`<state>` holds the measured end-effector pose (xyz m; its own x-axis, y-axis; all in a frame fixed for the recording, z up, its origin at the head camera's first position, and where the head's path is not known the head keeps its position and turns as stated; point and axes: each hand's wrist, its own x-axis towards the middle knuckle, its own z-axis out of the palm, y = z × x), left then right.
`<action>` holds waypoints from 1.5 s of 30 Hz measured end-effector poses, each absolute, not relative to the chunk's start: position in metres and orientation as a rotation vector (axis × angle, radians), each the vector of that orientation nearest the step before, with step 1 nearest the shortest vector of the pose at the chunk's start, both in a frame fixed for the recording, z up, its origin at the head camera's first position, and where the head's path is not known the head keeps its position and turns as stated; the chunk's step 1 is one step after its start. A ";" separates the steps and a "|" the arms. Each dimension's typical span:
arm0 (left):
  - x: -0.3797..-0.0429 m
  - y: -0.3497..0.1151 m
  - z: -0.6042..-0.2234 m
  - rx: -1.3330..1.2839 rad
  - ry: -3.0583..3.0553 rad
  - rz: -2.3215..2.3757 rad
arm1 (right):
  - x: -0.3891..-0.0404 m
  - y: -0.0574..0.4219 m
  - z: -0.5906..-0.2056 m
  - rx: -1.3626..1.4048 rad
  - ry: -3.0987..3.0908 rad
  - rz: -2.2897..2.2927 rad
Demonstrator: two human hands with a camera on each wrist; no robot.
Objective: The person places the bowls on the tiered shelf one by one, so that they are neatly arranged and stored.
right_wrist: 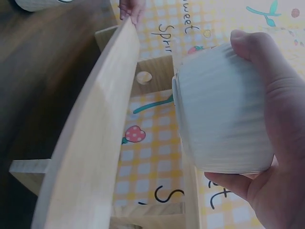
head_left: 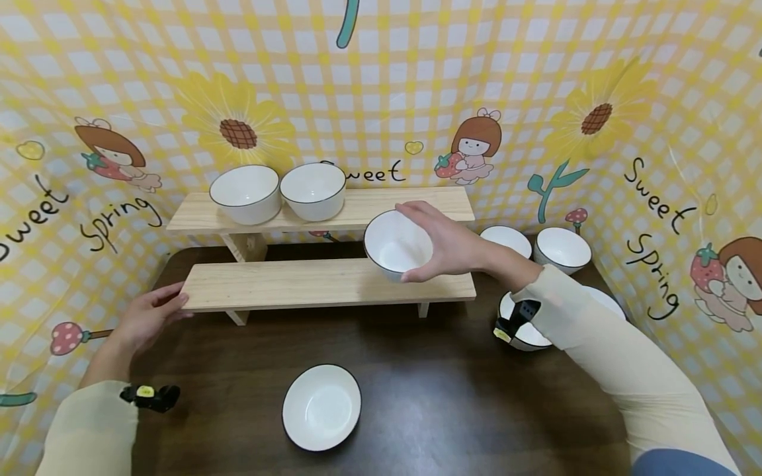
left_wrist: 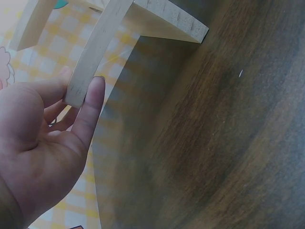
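Observation:
My right hand (head_left: 449, 241) grips a white bowl (head_left: 394, 246) with a dark rim, thumb and fingers spread across its sides. It is held over the right part of the lower shelf board (head_left: 286, 284). In the right wrist view the same bowl (right_wrist: 224, 112) shows its ribbed outside and lies tilted in the hand. At the left end of the lower board, my left hand (head_left: 145, 318) pinches the board's edge. The left wrist view shows that board end (left_wrist: 90, 71) between thumb and fingers. Two more white bowls (head_left: 245, 192) stand side by side on the upper board (head_left: 405, 206).
One white bowl (head_left: 321, 408) sits on the dark wooden table (head_left: 417, 383) in front of the shelf. Several others stand at the right, including a bowl (head_left: 562, 248) by the back cloth; my right forearm partly covers some. Yellow checked cloth (head_left: 369, 99) surrounds the table.

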<state>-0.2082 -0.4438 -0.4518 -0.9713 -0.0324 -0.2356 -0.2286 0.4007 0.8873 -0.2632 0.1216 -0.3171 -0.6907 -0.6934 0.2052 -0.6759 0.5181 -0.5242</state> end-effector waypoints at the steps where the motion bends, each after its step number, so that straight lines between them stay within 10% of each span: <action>1: -0.208 -0.444 -0.451 -0.238 2.473 1.603 | -0.265 0.121 -0.315 -1.212 2.711 -0.922; 45: -0.210 -0.447 -0.455 -0.215 2.479 1.597 | -0.332 0.082 -0.300 -0.916 2.846 -0.966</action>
<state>-0.2103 -0.4472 -0.4546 -0.9725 -0.0218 -0.2319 -0.2201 0.4113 0.8845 -0.3316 0.0815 -0.3000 -0.8301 -0.5280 0.1794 -0.5281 0.6411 -0.5568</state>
